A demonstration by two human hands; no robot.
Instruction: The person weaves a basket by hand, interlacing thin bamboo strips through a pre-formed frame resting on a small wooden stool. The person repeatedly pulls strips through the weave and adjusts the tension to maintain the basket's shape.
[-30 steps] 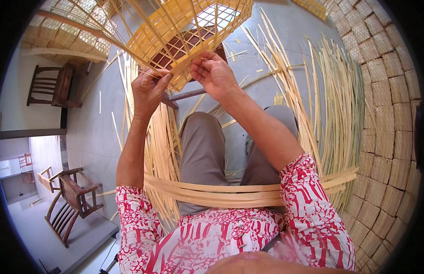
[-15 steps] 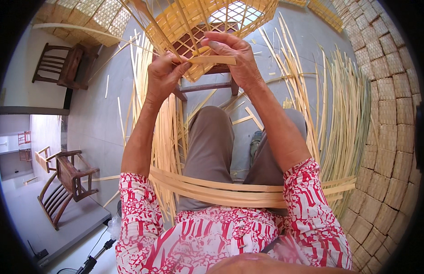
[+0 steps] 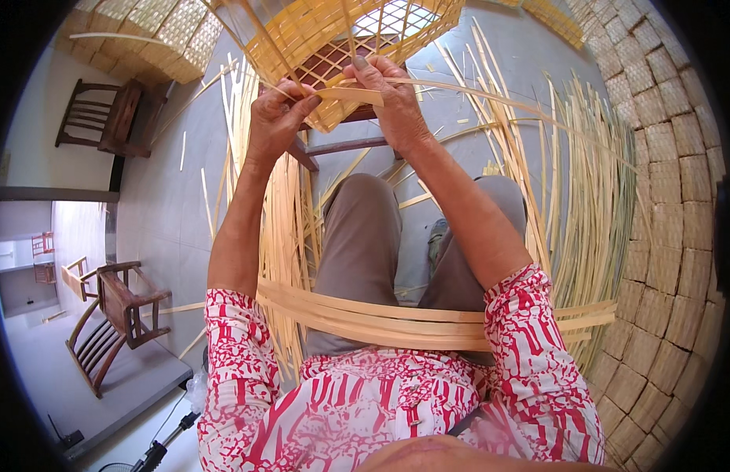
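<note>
one woven basket (image 3: 302, 27) ahead of the knees (image 3: 358, 198)

head view: the basket is over a brown stool (image 3: 345, 146). left hand (image 3: 277, 114): grip clamped on a flat strip (image 3: 349, 95) at the near edge. right hand (image 3: 396, 108): just beside, a long strip (image 3: 514, 102) crossing it; i cannot tell whether its grip is together.
</note>
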